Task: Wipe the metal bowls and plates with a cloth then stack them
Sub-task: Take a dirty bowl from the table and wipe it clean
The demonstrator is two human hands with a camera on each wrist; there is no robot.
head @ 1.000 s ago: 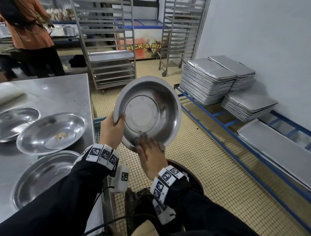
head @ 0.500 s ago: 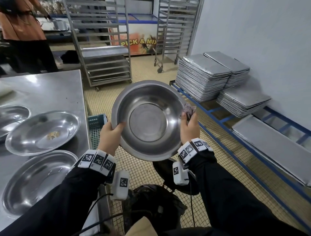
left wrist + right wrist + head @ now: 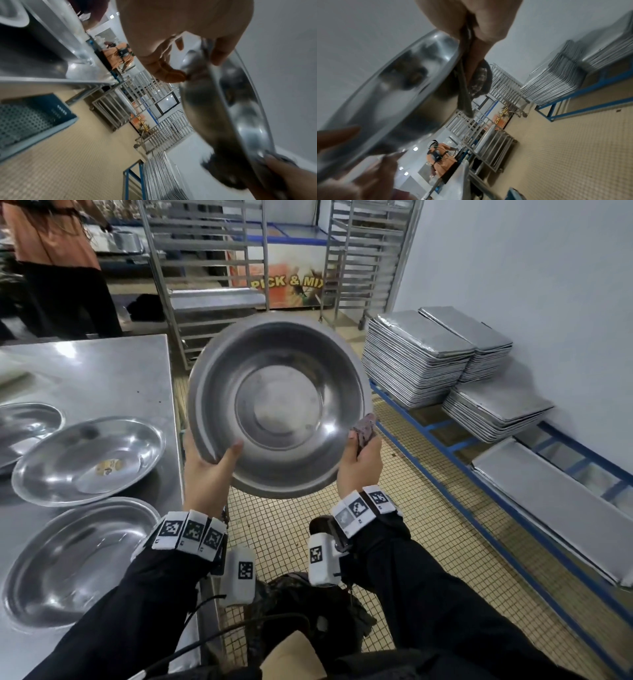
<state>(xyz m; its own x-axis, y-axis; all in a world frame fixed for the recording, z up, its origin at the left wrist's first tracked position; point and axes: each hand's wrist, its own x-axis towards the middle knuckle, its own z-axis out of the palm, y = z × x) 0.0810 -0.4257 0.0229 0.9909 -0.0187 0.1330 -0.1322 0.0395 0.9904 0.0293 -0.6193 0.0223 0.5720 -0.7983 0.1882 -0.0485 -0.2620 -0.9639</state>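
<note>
A round metal bowl (image 3: 279, 405) is held up in the air, tilted with its inside facing me. My left hand (image 3: 209, 467) grips its lower left rim, thumb inside. My right hand (image 3: 359, 453) holds the right rim through a dark patterned cloth (image 3: 364, 428) pinched between thumb and fingers. In the left wrist view the left hand (image 3: 188, 51) pinches the bowl (image 3: 240, 115) edge. In the right wrist view the cloth (image 3: 471, 81) hangs from the right hand (image 3: 471, 27) against the bowl (image 3: 393, 94). Three shallow metal plates (image 3: 85, 460) lie on the steel table (image 3: 102, 378) at left.
Stacks of flat metal trays (image 3: 418, 357) sit on a blue floor rack (image 3: 445, 446) along the right wall. Wheeled tray racks (image 3: 209, 275) stand behind. A person in an orange top (image 3: 58, 251) stands at the far left. A dark bag (image 3: 308, 611) lies by my feet.
The right hand moved from the bowl's lower centre to its right rim with the cloth. The bowl rose and turned a little.
</note>
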